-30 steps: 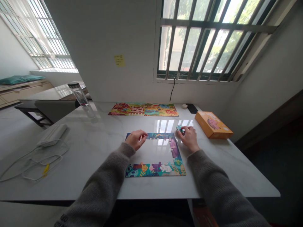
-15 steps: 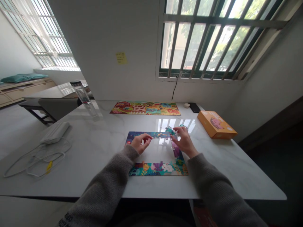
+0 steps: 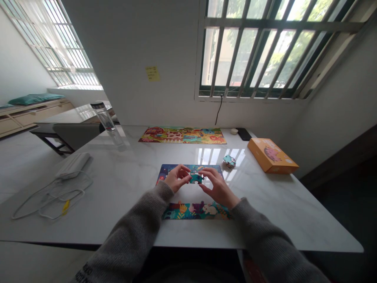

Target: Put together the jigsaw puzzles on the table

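A teal jigsaw puzzle piece (image 3: 195, 178) is held up between my two hands, above the inside of a puzzle border. My left hand (image 3: 177, 177) pinches its left edge between thumb and fingers. On the other side, my right hand (image 3: 217, 186) grips the piece with thumb and forefinger apart at its right part. The border's near strip (image 3: 196, 211), with a white rabbit, lies close to the table's front. Behind my hands runs the dark blue far strip (image 3: 168, 168). My right hand and forearm hide most of the border's right side.
A small stack of puzzle pieces (image 3: 229, 161) sits right of the border. Farther back lie a finished colourful puzzle (image 3: 182, 135), a black phone (image 3: 243, 134) and an orange box (image 3: 272, 155). At left are a white power strip with cable (image 3: 72, 166) and a glass bottle (image 3: 104, 117).
My right hand has brought the teal piece leftward and nearer from the stack at the right. My left hand has shifted slightly right to meet it and now pinches it too.
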Motion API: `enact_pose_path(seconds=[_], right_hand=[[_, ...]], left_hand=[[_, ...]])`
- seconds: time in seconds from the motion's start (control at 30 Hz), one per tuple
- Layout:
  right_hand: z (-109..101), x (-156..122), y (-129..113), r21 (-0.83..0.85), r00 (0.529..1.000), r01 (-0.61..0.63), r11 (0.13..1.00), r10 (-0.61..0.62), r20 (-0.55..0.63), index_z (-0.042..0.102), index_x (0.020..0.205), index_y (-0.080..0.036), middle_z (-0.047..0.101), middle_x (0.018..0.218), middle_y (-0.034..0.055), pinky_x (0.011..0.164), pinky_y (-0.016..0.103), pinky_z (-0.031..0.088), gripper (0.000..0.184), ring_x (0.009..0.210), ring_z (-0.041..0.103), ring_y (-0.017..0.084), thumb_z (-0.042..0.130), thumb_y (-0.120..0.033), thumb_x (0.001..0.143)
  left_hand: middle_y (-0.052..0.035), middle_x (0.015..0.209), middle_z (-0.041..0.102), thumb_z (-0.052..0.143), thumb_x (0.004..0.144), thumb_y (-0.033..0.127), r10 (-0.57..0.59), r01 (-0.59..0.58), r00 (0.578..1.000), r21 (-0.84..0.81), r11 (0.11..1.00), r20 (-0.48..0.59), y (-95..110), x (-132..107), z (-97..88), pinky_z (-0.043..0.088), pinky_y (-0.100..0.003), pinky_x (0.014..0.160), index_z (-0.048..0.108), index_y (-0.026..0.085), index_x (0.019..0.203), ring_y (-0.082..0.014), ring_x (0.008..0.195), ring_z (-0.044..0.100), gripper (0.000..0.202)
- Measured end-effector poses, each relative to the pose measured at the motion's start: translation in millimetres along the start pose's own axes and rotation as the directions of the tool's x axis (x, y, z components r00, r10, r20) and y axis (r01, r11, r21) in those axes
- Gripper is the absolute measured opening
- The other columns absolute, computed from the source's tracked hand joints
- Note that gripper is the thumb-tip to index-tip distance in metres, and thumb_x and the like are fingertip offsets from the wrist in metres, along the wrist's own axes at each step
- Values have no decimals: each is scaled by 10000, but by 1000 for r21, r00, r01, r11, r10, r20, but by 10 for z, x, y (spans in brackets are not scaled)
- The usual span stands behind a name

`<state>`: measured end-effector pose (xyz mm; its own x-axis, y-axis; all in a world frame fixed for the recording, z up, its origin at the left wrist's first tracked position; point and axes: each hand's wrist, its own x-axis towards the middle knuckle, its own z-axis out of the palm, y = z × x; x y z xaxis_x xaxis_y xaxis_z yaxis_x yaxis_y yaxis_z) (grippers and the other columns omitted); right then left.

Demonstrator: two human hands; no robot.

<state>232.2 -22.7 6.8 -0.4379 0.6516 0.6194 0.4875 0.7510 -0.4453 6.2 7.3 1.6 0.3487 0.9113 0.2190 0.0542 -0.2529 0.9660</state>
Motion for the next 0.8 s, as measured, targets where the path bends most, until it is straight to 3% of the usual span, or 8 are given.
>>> enact_pose_path(seconds=[0.1, 0.17, 0.3, 0.4, 0.53, 0.67, 0.8], right_hand=[[4, -4, -26, 35, 1000, -17, 999, 17, 22, 523, 1317, -257, 576, 1223, 104, 932, 433, 525, 427, 1079, 600, 238, 615, -205, 903], [16, -13, -27, 66, 998, -61, 996, 58, 34, 510, 1328, -254, 611, 1085, 74, 860, 398, 541, 436, 936, 621, 204, 599, -203, 905], [69, -41, -7, 168, 984, -164, 972, 150, 91, 357, 1460, -255, 596, 821, -21, 751, 329, 533, 594, 735, 593, 152, 556, -165, 908], [120, -50, -15, 281, 970, -223, 934, 182, 163, 292, 1490, -254, 589, 801, -37, 718, 305, 519, 634, 697, 579, 135, 529, -151, 911], [164, -37, -37, 398, 956, -281, 873, 216, 201, 339, 1451, -248, 565, 791, -38, 688, 293, 496, 563, 684, 564, 131, 518, -176, 922], [153, -20, 5, 460, 941, -337, 822, 288, 175, 436, 1369, -227, 528, 765, -33, 647, 288, 470, 448, 679, 548, 137, 520, -228, 929], [125, -16, 60, 461, 931, -363, 810, 334, 146, 486, 1320, -208, 536, 776, -21, 665, 307, 478, 393, 705, 563, 149, 523, -259, 932]], left_hand=[[-28, 752, 673, 732, 819, 441, 41, -41, 999, 22, 999, -14, -25, 5, -12, 506, -287, 659, 616, 150, 985, -159, 693, 647, 355], [-61, 821, 700, 709, 843, 439, 86, -84, 996, 83, 993, -15, -35, 4, -17, 521, -312, 716, 675, 144, 965, -179, 768, 661, 321], [-79, 888, 718, 672, 878, 434, 132, -135, 991, 185, 974, 28, -31, -19, 2, 525, -332, 775, 736, 152, 923, -190, 822, 657, 292], [-72, 877, 717, 670, 888, 418, 141, -144, 990, 195, 970, 29, -43, -33, 37, 530, -323, 766, 727, 151, 964, -180, 798, 654, 284], [-53, 859, 691, 655, 904, 340, 211, -204, 978, 247, 947, 0, -47, -38, 58, 544, -299, 736, 678, 154, 1021, -161, 774, 651, 221], [-70, 983, 665, 603, 925, 267, 409, -391, 910, 480, 786, 71, 25, -66, 19, 548, -315, 743, 656, 188, 1091, -167, 814, 625, 192], [-116, 1174, 631, 717, 835, 310, 491, -509, 845, 597, 620, 211, 66, -95, -9, 549, -419, 911, 582, 211, 1253, -249, 1046, 615, 450]])
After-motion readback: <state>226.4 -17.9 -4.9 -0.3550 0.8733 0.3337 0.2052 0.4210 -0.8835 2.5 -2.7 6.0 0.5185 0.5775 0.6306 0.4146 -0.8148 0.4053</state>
